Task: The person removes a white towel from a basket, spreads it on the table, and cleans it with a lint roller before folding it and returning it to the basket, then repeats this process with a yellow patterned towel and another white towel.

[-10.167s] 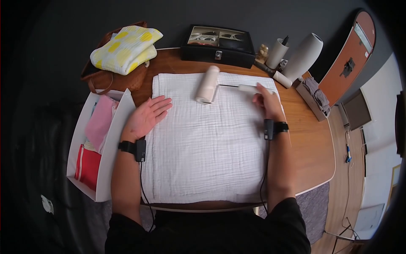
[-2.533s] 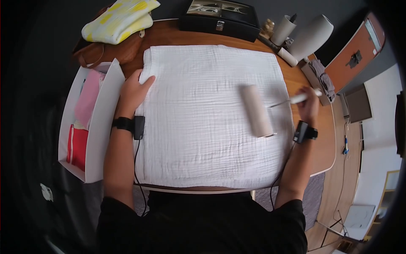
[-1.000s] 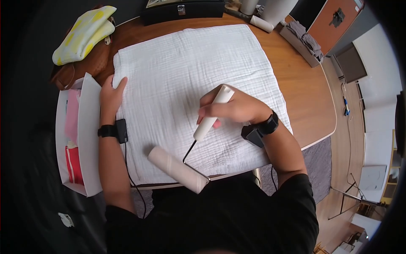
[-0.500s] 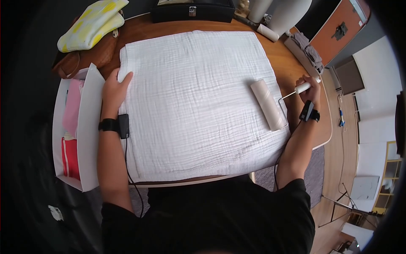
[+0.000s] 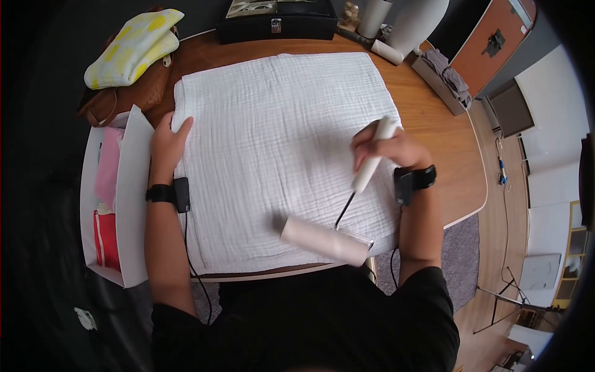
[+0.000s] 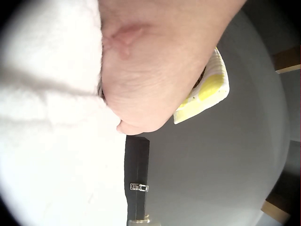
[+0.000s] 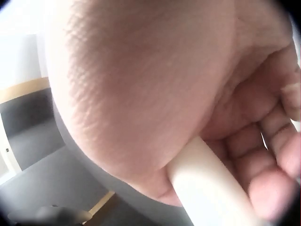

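A white crinkled muslin cloth (image 5: 273,142) lies spread on the wooden table. At its left edge, my left hand (image 5: 167,146) holds the cloth, thumb on top; the other fingers are mostly hidden. The left wrist view shows the heel of this hand (image 6: 146,80) against the fabric. My right hand (image 5: 393,149) grips a lint roller by its white handle (image 5: 367,173), fingers curled round it. The pale roller head (image 5: 325,240) slants over the cloth's front edge, slightly blurred. In the right wrist view the handle (image 7: 207,183) comes out beneath the thumb side of the palm.
A white box (image 5: 133,211) with folded pink and red clothes stands at left. Behind it, a yellow-spotted folded cloth (image 5: 133,49) tops a brown bag (image 5: 133,99). A black glasses case (image 5: 276,28), a white vase (image 5: 421,25) and a grey box (image 5: 437,77) line the back.
Over the last seconds the right hand has swept the lint roller between the cloth's right side and its front edge. The left hand went from lying palm up to holding the left edge.
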Tool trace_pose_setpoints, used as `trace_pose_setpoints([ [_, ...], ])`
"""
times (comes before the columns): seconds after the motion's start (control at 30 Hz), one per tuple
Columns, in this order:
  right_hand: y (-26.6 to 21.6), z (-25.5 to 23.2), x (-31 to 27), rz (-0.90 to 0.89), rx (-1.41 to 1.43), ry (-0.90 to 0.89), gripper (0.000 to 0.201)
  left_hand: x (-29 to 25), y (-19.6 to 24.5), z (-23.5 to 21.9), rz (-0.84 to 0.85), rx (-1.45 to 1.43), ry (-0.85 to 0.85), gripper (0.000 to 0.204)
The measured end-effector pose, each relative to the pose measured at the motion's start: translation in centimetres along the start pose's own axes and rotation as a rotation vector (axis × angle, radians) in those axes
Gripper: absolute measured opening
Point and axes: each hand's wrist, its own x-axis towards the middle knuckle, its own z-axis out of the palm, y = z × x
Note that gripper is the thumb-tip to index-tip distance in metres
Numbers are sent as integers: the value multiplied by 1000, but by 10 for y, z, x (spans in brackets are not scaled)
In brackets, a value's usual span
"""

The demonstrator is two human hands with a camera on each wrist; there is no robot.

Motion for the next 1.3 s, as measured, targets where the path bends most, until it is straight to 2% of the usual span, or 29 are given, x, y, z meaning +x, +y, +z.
trace_pose_setpoints([
  [0.03, 14, -23, -9, -45, 49, 100, 38, 0, 1, 0, -5, 1, -2, 55],
  [0.07, 26, -60, -11, -176, -38, 96, 41, 0, 2, -1, -9, 1, -5, 54],
  [0.1, 38, -77, -28, -189, 136, 376, 41, 0, 3, -1, -12, 0, -7, 54],
  [0.17, 52, -129, -41, -388, 140, 546, 24, 1, 1, -1, -7, 12, -4, 54],
  [0.2, 56, -141, -48, -336, 227, 826, 22, 1, 0, -1, -5, 18, -1, 53],
  [0.27, 91, -189, -62, -374, 361, 1127, 24, 0, 3, -2, -8, 19, -1, 53],
  [0.33, 123, -229, -89, -312, 396, 1141, 24, -1, 3, -2, -4, 22, -3, 53],
  [0.43, 102, -210, -83, -313, 422, 1157, 25, 1, -1, -1, 9, 13, -6, 52],
  [0.53, 85, -167, -44, -252, 346, 1124, 28, 0, 0, -2, 7, -11, -24, 53],
  [0.6, 80, -147, -26, -116, 155, 975, 31, 1, 0, -2, 5, -1, -21, 53],
  [0.67, 81, -136, -12, -65, 190, 735, 34, 1, 0, -1, -3, 19, -33, 57],
  [0.73, 81, -132, -11, -94, 210, 736, 33, -1, 6, -7, -12, 21, -47, 62],
  [0.83, 86, -154, -27, -210, 286, 934, 27, -10, 17, -19, -57, 39, -93, 74],
  [0.9, 110, -195, -53, -295, 361, 1093, 19, -15, 25, -29, -137, 112, -152, 84],
  [0.93, 123, -219, -63, -355, 498, 1224, 20, -18, 27, -33, -178, 147, -181, 89],
  [1.0, 134, -249, -102, -329, 337, 1389, 24, -23, 28, -37, -198, 165, -210, 85],
  [1.03, 149, -268, -107, -511, 420, 1472, 29, -27, 39, -42, -231, 148, -247, 82],
  [1.07, 152, -277, -123, -359, 403, 1571, 33, -29, 45, -46, -265, 131, -284, 79],
  [1.13, 157, -287, -140, -356, 428, 1549, 36, -27, 37, -48, -257, 54, -315, 67],
  [1.23, 155, -285, -135, -494, 560, 1515, 34, -19, 39, -55, -257, -110, -348, 58],
  [1.3, 159, -283, -124, -518, 505, 1488, 37, -13, 48, -60, -258, -285, -342, 52],
])
